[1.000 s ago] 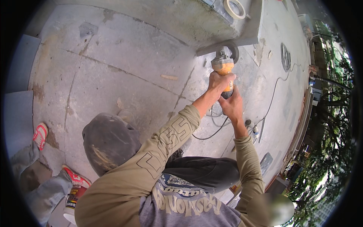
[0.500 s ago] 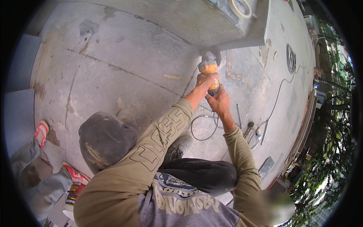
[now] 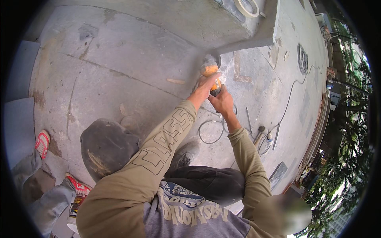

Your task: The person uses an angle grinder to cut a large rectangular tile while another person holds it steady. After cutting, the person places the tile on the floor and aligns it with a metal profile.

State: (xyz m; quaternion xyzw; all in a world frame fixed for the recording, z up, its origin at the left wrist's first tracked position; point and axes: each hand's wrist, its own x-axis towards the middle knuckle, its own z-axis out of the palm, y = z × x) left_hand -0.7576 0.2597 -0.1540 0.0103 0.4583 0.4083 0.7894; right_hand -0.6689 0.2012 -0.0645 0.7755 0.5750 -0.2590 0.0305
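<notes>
An orange and grey angle grinder (image 3: 209,70) is held out ahead of me in both hands. My left hand (image 3: 205,85) is closed round the middle of its orange body. Behind it, my right hand (image 3: 223,102) grips the dark rear end. The grinder's disc is at the lower edge of a raised concrete block (image 3: 238,47), near its corner. Pale dust hangs about the tool's head and blurs it, so whether the disc touches the block or the floor I cannot tell.
A tape roll (image 3: 247,7) lies on the block. On the concrete floor are a looped cable (image 3: 210,131), a hammer (image 3: 260,133), a wood strip (image 3: 175,81) and a coiled black cable (image 3: 302,58). Another person's red shoes (image 3: 42,143) and a paint bucket (image 3: 75,212) are at lower left.
The grinder and both hands have shifted slightly left, and the view has also moved a little. Dust looks thicker left of the tool's head. Both hands keep their grip.
</notes>
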